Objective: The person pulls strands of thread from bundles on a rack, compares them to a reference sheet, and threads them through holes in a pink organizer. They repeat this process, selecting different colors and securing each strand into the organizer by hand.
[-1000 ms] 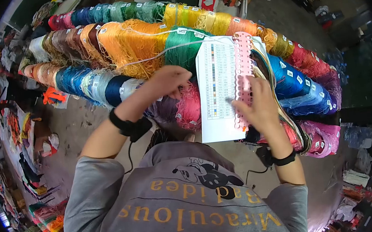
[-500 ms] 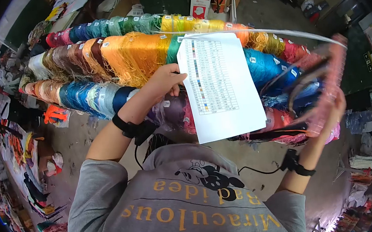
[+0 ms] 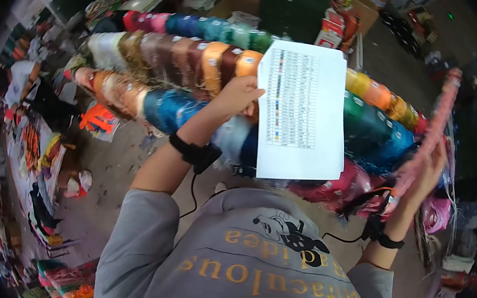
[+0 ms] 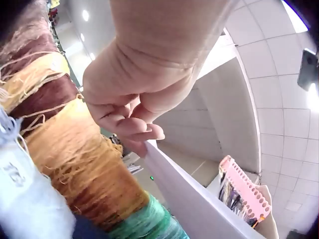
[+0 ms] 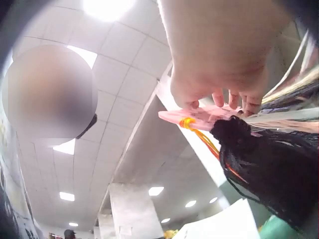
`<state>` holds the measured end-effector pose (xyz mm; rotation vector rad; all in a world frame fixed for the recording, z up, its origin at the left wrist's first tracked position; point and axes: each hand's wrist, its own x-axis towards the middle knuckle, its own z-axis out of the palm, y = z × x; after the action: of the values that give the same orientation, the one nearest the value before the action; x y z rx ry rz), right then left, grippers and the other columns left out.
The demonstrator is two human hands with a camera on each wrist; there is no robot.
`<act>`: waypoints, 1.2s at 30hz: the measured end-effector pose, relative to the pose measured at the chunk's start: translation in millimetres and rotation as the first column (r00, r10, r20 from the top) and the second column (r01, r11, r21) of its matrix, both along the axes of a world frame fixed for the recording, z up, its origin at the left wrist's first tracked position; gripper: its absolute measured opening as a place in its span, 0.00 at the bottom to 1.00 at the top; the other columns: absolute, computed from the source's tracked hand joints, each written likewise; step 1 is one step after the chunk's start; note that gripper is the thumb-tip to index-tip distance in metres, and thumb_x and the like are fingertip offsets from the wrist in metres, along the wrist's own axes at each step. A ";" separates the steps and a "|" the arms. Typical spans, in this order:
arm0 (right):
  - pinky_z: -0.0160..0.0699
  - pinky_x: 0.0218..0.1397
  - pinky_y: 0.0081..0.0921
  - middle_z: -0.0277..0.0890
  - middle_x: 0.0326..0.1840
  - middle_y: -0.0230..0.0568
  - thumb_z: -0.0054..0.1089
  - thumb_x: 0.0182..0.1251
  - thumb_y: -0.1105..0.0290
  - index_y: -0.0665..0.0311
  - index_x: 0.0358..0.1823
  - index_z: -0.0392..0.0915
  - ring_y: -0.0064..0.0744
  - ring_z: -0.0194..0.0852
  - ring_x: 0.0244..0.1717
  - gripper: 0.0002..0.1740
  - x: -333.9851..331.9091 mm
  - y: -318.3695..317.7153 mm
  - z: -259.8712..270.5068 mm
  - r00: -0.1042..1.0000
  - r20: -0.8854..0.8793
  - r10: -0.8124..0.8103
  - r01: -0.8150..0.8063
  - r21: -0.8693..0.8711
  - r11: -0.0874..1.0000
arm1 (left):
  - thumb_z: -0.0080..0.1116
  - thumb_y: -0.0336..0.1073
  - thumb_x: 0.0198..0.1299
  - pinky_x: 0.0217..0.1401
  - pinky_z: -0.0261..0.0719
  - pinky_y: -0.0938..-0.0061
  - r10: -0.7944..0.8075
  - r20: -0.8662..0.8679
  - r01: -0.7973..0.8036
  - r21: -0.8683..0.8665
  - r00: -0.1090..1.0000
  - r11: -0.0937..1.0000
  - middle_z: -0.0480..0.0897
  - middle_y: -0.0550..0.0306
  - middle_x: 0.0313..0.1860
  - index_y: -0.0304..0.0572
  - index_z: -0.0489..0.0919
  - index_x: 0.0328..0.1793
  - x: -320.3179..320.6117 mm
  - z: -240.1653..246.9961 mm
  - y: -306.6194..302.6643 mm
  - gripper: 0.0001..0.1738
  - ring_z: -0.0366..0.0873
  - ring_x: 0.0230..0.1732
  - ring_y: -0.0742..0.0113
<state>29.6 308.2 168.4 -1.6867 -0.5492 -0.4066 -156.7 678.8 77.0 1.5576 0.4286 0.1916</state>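
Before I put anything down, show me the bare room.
The floor is mostly bare between the grey left sleeve and the orange bundle. Thread rolls crowd the middle, also showing between the paper sheet and pink strip.

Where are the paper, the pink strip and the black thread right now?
Paper [image 3: 303, 110]: head view, on the middle of its printed side.
Pink strip [image 4: 244, 188]: left wrist view, on the middle of its length.
Black thread [image 5: 274, 168]: right wrist view, on the thick middle of the bundle.
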 end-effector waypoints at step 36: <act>0.71 0.52 0.35 0.74 0.45 0.50 0.55 0.61 0.72 0.67 0.44 0.73 0.51 0.71 0.49 0.11 -241.1 433.3 -83.2 0.347 -0.141 0.927 -0.777 -0.597 0.200 | 0.58 0.35 0.57 0.41 0.75 0.71 0.615 0.322 -0.660 0.593 0.720 0.462 0.79 0.54 0.45 0.43 0.80 0.45 -270.4 -70.4 185.4 0.10 0.78 0.41 0.59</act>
<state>-211.5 741.6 85.2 -1.5456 -1.8934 0.4905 -427.1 864.2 6.6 2.0285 0.9793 1.1091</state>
